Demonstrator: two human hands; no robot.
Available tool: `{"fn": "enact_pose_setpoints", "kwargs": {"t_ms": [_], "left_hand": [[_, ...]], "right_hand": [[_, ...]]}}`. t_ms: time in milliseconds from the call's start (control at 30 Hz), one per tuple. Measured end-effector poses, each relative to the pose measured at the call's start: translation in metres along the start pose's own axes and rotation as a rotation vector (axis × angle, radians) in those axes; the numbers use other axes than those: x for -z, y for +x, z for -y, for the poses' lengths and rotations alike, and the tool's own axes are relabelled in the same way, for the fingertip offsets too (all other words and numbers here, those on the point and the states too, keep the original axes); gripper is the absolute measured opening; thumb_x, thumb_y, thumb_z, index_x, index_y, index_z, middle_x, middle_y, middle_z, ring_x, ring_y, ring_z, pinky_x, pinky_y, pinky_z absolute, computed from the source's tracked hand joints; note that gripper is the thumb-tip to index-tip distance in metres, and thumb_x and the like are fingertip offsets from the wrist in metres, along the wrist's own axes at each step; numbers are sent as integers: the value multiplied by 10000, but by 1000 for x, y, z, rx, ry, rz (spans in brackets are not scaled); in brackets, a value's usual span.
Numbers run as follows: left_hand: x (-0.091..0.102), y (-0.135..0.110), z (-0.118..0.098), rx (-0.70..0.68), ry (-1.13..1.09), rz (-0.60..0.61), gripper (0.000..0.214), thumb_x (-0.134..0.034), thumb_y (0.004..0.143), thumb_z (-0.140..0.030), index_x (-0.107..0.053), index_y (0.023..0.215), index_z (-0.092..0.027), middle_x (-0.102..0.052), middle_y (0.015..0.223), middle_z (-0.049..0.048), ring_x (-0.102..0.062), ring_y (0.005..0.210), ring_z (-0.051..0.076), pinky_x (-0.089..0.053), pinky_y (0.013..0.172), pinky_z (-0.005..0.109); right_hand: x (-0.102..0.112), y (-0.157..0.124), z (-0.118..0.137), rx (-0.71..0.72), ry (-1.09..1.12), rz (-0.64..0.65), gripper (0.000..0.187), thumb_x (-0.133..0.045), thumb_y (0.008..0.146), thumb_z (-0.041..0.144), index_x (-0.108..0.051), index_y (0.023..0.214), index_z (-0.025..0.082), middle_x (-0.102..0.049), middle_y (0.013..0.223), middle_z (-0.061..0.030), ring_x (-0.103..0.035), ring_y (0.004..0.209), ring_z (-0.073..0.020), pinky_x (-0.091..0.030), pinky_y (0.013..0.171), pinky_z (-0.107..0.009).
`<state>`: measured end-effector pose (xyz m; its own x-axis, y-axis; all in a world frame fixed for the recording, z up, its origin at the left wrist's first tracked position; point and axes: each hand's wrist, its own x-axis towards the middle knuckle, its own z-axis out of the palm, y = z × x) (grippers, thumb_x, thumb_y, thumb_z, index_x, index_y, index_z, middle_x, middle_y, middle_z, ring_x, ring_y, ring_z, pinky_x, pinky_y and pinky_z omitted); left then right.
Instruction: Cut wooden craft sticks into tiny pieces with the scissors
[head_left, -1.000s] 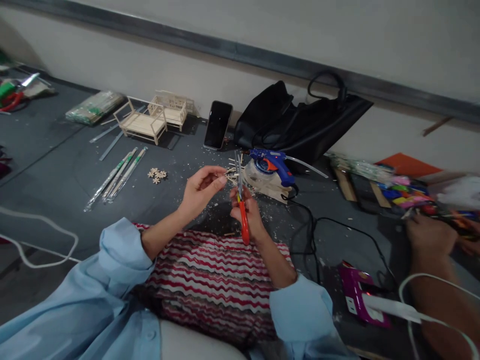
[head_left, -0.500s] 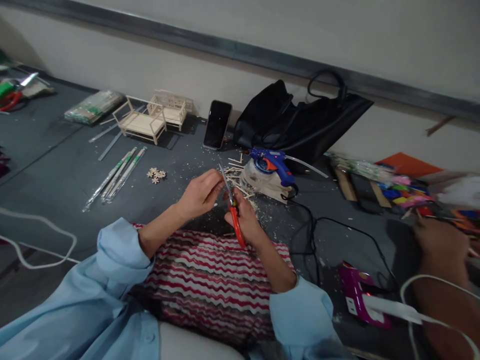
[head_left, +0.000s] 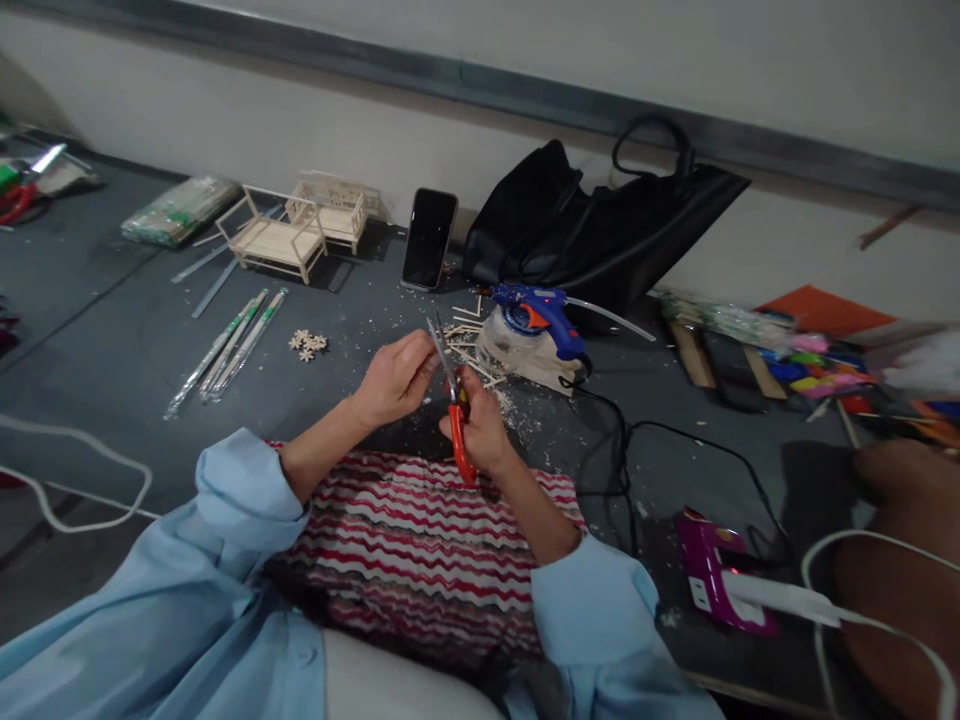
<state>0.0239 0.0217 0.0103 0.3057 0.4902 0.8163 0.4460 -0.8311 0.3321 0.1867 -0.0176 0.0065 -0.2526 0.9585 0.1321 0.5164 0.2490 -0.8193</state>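
Observation:
My right hand [head_left: 480, 425] grips the red-handled scissors [head_left: 459, 440], whose blades are slightly apart and point up and left. Close to the blade tips, my left hand [head_left: 397, 378] is pinched closed; whatever sits between its fingertips is too small to make out. Behind the hands lie short pale wooden sticks [head_left: 480, 372] and scattered crumbs. A blue glue gun [head_left: 541, 312] rests on a clear round container [head_left: 499, 342] just beyond my right hand. Under my forearms spreads a red-and-white striped cloth [head_left: 427, 560].
Small wooden furniture models [head_left: 274, 243], a phone [head_left: 430, 238] and a black bag [head_left: 577, 225] stand along the wall. Wrapped sticks [head_left: 236, 345] and wooden snowflakes [head_left: 307, 344] lie left. A black cord runs to a purple power strip [head_left: 724, 575]; another person's arm [head_left: 900, 530] is at right.
The scissor blades have parted a little and the handles have swung left. My left hand stays pinched near the blades. The other person's hand at right has shifted. The view has tilted slightly.

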Motion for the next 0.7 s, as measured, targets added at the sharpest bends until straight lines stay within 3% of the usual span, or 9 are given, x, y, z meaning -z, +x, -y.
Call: {"fn": "enact_pose_setpoints", "kwargs": {"t_ms": [367,533,700], "left_hand": [[-1,1,0,30,33,-15,180,-378,968,-213,-481,822,-186,-516,685,7,-498,628,123,-402,590,239],[-5,2,0,72,7,-24,195,-367,974,-225,-485,824,-184,-538,707,13,-517,647,122,-406,603,238],[-6,3,0,88,-7,-25,202,-370,977,-239,-476,814,-185,-535,712,10,-513,646,117,-407,602,235]], "right_hand": [[11,-3,4,-58,39,118,429,-513,653,182,-507,1080,225,-471,682,77,-426,598,-114,-353,607,-256],[7,-4,6,-59,164,68,539,-580,753,263,-439,1273,246,-595,957,22,-525,725,-119,-440,764,-291],[3,-9,6,-144,139,-10,579,-599,715,235,-387,1254,212,-557,799,48,-496,614,-109,-455,646,-272]]}}
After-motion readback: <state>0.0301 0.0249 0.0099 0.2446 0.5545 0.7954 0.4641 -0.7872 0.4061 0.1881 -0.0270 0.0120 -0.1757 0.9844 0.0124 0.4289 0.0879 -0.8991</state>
